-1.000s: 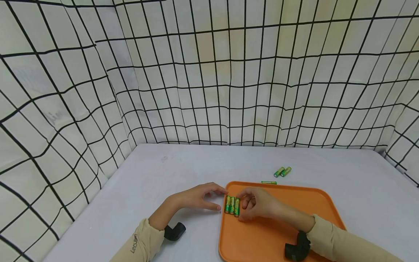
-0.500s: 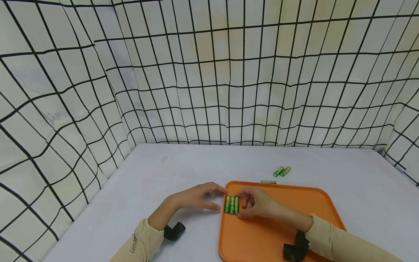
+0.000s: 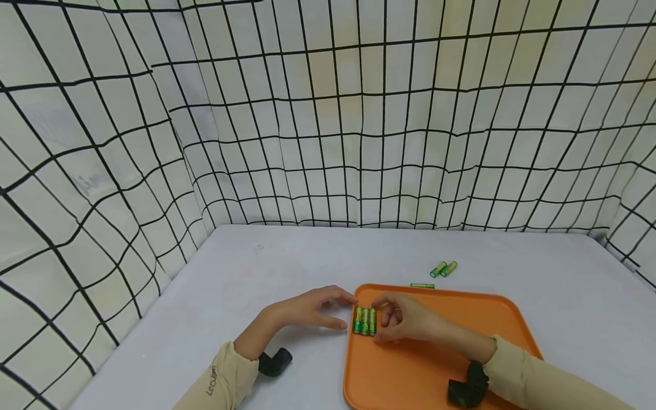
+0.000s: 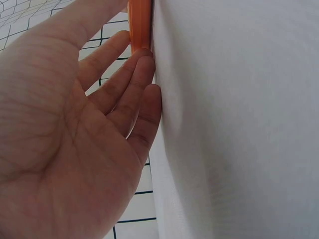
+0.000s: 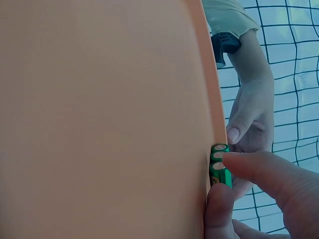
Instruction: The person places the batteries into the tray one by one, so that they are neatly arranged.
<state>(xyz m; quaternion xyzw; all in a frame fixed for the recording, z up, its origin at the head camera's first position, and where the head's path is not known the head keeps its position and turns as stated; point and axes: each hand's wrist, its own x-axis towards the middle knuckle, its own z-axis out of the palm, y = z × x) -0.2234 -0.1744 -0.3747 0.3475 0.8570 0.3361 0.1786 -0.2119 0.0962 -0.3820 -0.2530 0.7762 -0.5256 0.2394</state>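
Observation:
Three green-and-yellow batteries (image 3: 365,321) lie side by side at the left rim of an orange tray (image 3: 435,353). In the head view my right hand (image 3: 410,319) is at the rightmost battery (image 3: 372,322), index finger by its far end and thumb by its near end. Close up in the right wrist view, the digits pinch that battery (image 5: 220,174), and one fingertip partly covers the battery ends. My left hand (image 3: 312,307) stands on the left side of the tray, fingers relaxed. Its fingertips touch or nearly touch the tray's outer edge (image 4: 141,30) in the left wrist view.
Behind the tray, two batteries (image 3: 443,269) lie on the white table (image 3: 287,256). Another battery (image 3: 422,286) lies along the tray's far rim. A white wall with black netting (image 3: 379,131) encloses the table. Black devices (image 3: 275,362) are worn on both wrists.
The rightmost battery stood slightly nearer than its neighbours and now lies level with them, tight against the row. My right hand shifted only slightly; the left hand has stayed in place.

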